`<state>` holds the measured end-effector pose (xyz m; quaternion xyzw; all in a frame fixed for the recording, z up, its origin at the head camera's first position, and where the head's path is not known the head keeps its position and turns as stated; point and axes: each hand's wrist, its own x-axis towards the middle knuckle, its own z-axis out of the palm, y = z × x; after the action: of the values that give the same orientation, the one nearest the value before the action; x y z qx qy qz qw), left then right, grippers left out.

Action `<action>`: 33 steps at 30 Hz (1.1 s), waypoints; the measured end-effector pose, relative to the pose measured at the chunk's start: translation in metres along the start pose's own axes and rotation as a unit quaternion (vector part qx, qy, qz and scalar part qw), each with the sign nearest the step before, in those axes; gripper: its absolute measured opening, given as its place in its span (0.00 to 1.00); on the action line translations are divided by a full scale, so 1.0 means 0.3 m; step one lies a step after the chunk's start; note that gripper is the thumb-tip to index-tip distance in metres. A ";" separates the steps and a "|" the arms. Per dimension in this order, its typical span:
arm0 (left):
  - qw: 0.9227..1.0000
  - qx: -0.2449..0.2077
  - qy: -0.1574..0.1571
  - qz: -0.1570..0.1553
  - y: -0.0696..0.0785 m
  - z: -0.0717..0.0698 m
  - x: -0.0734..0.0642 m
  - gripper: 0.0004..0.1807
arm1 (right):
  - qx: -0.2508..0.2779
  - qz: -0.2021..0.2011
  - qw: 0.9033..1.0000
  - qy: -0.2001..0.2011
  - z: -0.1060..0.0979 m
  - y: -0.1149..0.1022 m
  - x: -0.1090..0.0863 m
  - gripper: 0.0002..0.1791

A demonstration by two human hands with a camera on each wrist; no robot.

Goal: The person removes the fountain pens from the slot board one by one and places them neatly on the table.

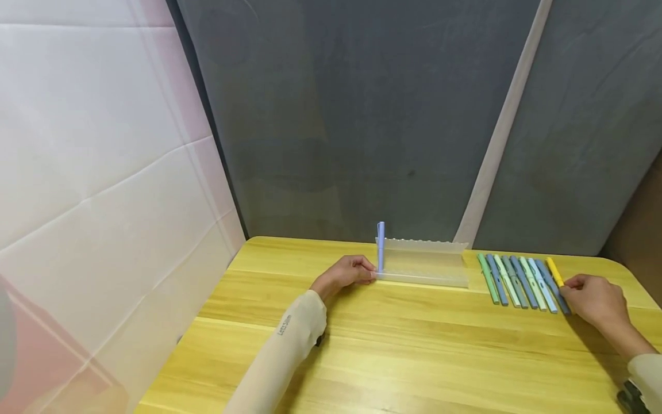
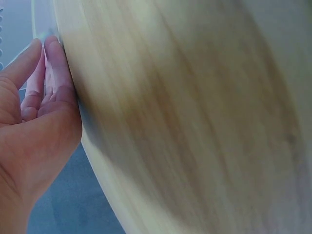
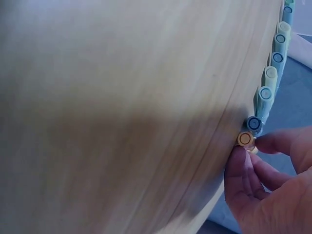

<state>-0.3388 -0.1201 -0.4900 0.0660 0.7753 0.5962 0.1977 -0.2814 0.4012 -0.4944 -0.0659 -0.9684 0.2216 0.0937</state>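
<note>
A clear plastic pen rack (image 1: pixel 426 263) with a scalloped back edge stands near the table's far edge. One lavender pen (image 1: pixel 381 247) rests upright in its left end. My left hand (image 1: pixel 345 272) pinches the rack's near left corner between thumb and fingers; in the left wrist view, the fingertips (image 2: pixel 51 41) meet at the clear edge. Over on the right, my right hand (image 1: pixel 597 300) pinches a yellow pen (image 1: pixel 555 272), whose round end faces the right wrist camera. That pen is right beside a dark blue pen (image 1: pixel 553 287), the last in a row.
Several green, blue and grey pens lie side by side in that row, including a green pen (image 1: pixel 488 279) at its left end, right of the rack. Behind the wooden table (image 1: pixel 393 351) rises a dark grey panel (image 1: pixel 362 126); a white cloth wall (image 1: pixel 93 126) stands left.
</note>
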 end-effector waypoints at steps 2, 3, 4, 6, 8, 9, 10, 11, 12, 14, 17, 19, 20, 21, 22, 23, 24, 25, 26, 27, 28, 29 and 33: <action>1.000 -0.001 -0.001 -0.001 0.002 0.000 0.001 0.09 | -0.007 0.000 1.000 0.000 -0.002 -0.004 -0.001 0.17; 1.000 -0.001 -0.001 -0.002 0.003 0.000 0.002 0.09 | -0.010 -0.001 1.000 0.000 -0.002 -0.006 -0.002 0.17; 1.000 0.000 0.000 0.000 0.001 0.000 0.004 0.09 | -0.012 -0.003 1.000 0.001 -0.002 -0.007 -0.002 0.18; 1.000 0.003 0.001 0.001 -0.002 0.000 0.006 0.08 | -0.014 -0.006 1.000 0.003 -0.003 -0.010 -0.003 0.18; 1.000 0.006 0.002 0.002 -0.002 0.000 0.009 0.08 | -0.015 -0.007 1.000 0.006 -0.003 -0.010 -0.003 0.18; 1.000 0.008 0.002 0.003 -0.002 -0.001 0.010 0.08 | -0.015 -0.007 1.000 0.008 -0.003 -0.010 -0.003 0.17; 1.000 0.009 0.002 0.003 -0.003 -0.001 0.012 0.08 | -0.014 -0.008 1.000 0.009 -0.003 -0.010 -0.004 0.17; 1.000 0.009 0.003 0.002 -0.003 -0.001 0.012 0.08 | -0.014 -0.007 1.000 0.009 -0.004 -0.010 -0.005 0.18; 1.000 0.009 0.003 0.000 -0.003 -0.001 0.013 0.08 | -0.013 -0.007 1.000 0.012 -0.005 -0.011 -0.006 0.18; 1.000 0.010 0.003 0.000 -0.003 -0.001 0.013 0.08 | -0.006 -0.009 1.000 0.024 -0.002 -0.017 -0.008 0.19; 1.000 0.009 0.004 0.001 -0.004 0.000 0.012 0.08 | 0.028 -0.028 0.997 0.060 0.009 -0.038 -0.007 0.21; 1.000 0.007 0.003 0.002 -0.005 0.001 0.011 0.08 | 0.057 -0.049 0.994 0.085 0.023 -0.065 -0.008 0.20; 1.000 0.005 0.002 0.002 -0.006 0.000 0.010 0.09 | 0.073 -0.062 0.991 0.095 0.031 -0.081 -0.008 0.19; 1.000 0.005 0.001 0.002 -0.007 0.000 0.009 0.09 | 0.089 -0.072 0.988 0.101 0.038 -0.100 -0.010 0.18; 1.000 0.006 -0.001 0.001 -0.007 0.001 0.008 0.09 | 0.103 -0.080 0.986 0.104 0.047 -0.122 -0.012 0.18; 1.000 0.006 -0.002 0.001 -0.008 0.000 0.007 0.09 | 0.118 -0.083 0.984 0.103 0.054 -0.145 -0.015 0.18; 1.000 0.006 -0.003 0.001 -0.008 0.000 0.005 0.09 | 0.132 -0.086 0.982 0.101 0.061 -0.168 -0.019 0.17; 1.000 0.007 -0.004 0.001 -0.007 0.001 0.004 0.09 | 0.147 -0.086 0.981 0.097 0.068 -0.193 -0.022 0.18; 1.000 0.008 -0.004 0.002 -0.008 0.002 0.003 0.09 | 0.163 -0.086 0.979 0.093 0.075 -0.218 -0.025 0.18; 1.000 0.009 -0.005 0.002 -0.008 0.002 0.002 0.09 | 0.178 -0.084 0.976 0.088 0.083 -0.244 -0.027 0.18; 1.000 0.009 -0.005 0.001 -0.009 0.003 0.002 0.09 | 0.194 -0.082 0.974 0.084 0.091 -0.270 -0.029 0.18; 1.000 0.009 -0.005 0.002 -0.009 0.004 0.002 0.09 | 0.208 -0.082 0.971 0.081 0.100 -0.295 -0.031 0.18; 1.000 0.011 -0.006 0.000 -0.011 0.006 0.000 0.08 | 0.268 -0.085 0.958 0.059 0.145 -0.382 -0.039 0.18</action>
<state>-0.3377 -0.1194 -0.4936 0.0714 0.7806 0.5873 0.2015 -0.2890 0.2786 -0.4840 0.0313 -0.8682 0.4601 0.1831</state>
